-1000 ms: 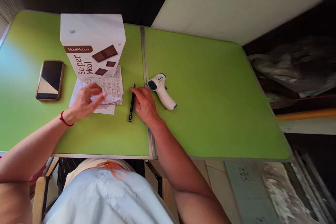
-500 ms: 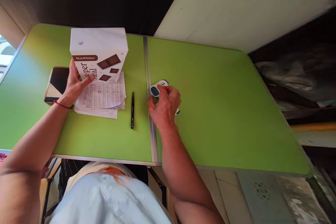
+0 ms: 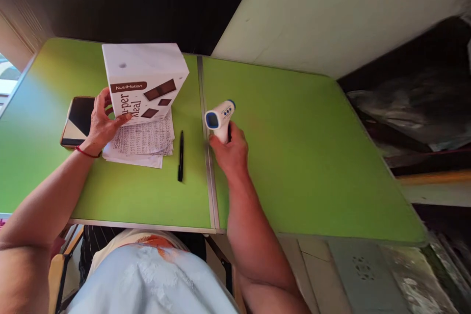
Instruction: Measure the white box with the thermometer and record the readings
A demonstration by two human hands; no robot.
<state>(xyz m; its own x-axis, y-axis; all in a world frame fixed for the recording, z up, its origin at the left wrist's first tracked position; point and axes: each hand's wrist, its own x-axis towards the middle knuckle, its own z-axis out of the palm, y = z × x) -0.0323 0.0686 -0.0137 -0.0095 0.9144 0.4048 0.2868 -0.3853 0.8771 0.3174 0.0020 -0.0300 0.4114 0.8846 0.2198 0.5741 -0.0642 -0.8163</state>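
Observation:
My left hand [image 3: 105, 120] grips the lower left side of a white box [image 3: 145, 81] printed "NutriMotion" with brown chocolate pieces. The box leans to the right over a stack of written papers [image 3: 143, 142]. In my right hand [image 3: 233, 149] is a white and blue infrared thermometer [image 3: 221, 117], held upright by its handle with the dark screen facing me. My fingers wrap round the handle and partly hide it. A black pen [image 3: 180, 156] lies between the papers and the table's metal seam.
A smartphone [image 3: 78, 121] lies left of the papers, partly behind my left hand. The green table [image 3: 312, 157] has a metal seam [image 3: 210, 176] across its middle. A dark panel and a pale wall [image 3: 294, 19] stand behind it. Plastic-wrapped things [image 3: 405, 113] are at the right.
My right hand has taken hold of the thermometer by its handle and turned it upright. The box has tilted and shifted slightly right in my left hand.

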